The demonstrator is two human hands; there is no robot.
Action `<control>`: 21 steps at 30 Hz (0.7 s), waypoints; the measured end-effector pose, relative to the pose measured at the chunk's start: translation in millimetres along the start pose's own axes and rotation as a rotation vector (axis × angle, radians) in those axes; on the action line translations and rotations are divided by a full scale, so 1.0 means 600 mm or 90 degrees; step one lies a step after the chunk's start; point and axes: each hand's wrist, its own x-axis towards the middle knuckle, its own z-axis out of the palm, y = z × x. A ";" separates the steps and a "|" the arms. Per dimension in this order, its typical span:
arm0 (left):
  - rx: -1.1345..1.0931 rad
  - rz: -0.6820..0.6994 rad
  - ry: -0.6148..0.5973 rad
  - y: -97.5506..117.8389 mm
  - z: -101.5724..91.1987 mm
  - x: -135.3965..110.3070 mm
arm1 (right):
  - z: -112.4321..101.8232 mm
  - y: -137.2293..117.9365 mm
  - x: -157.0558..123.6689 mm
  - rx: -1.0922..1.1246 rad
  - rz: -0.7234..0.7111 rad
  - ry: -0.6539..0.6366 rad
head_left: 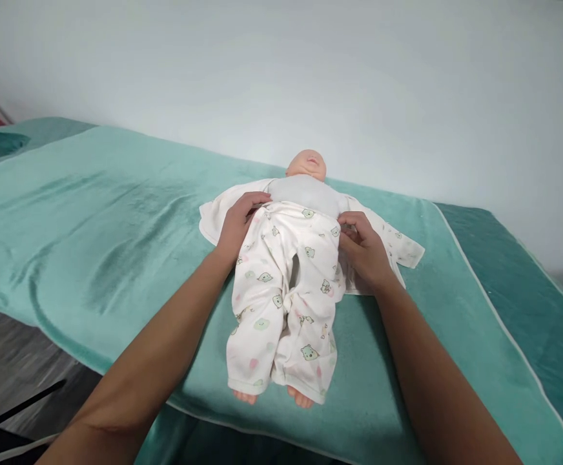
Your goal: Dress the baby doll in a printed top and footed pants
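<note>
A baby doll [307, 165] lies on its back, head toward the wall and feet toward me. Printed white baby pants [305, 271] cover its legs, with the toes showing below the cuffs. Around its pale torso [298, 192] a matching baby jacket [373, 229] lies spread open. My left hand [245, 219] is closed at the left end of the pants' waistband, fingertips at the edge. My right hand [363, 248] pinches the waistband at the other side, thumb and fingers bent round the fabric.
A green plush blanket [131, 213] covers the bed, wrinkled at the left. Darker green fabric [499, 258] shows at the right. A white wall [281, 77] stands directly behind. Grey floor [15, 361] and a thin black bar [24, 403] are at lower left.
</note>
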 end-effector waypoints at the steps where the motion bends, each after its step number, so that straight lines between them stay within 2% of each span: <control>1: -0.008 -0.023 -0.003 0.000 0.001 0.003 | 0.000 -0.001 0.001 0.006 0.013 -0.005; 4: 0.006 -0.089 -0.002 -0.003 0.006 0.014 | 0.003 0.000 0.009 -0.023 0.051 0.026; 10: -0.035 -0.179 0.058 -0.032 0.024 0.046 | 0.011 0.022 0.052 -0.208 0.053 0.139; 12: -0.057 -0.218 0.076 -0.036 0.029 0.054 | 0.017 0.030 0.066 -0.215 0.075 0.175; 14: -0.065 -0.237 0.060 -0.032 0.031 0.056 | 0.022 0.035 0.072 -0.200 0.088 0.174; 16: -0.060 -0.207 0.020 -0.023 0.031 0.057 | 0.024 0.036 0.074 -0.173 0.073 0.142; 19: -0.025 -0.104 -0.041 -0.005 0.025 0.062 | 0.018 0.036 0.074 -0.136 0.008 0.089; 21: -0.001 -0.076 -0.100 0.003 0.017 0.073 | 0.012 0.036 0.077 -0.145 -0.034 0.052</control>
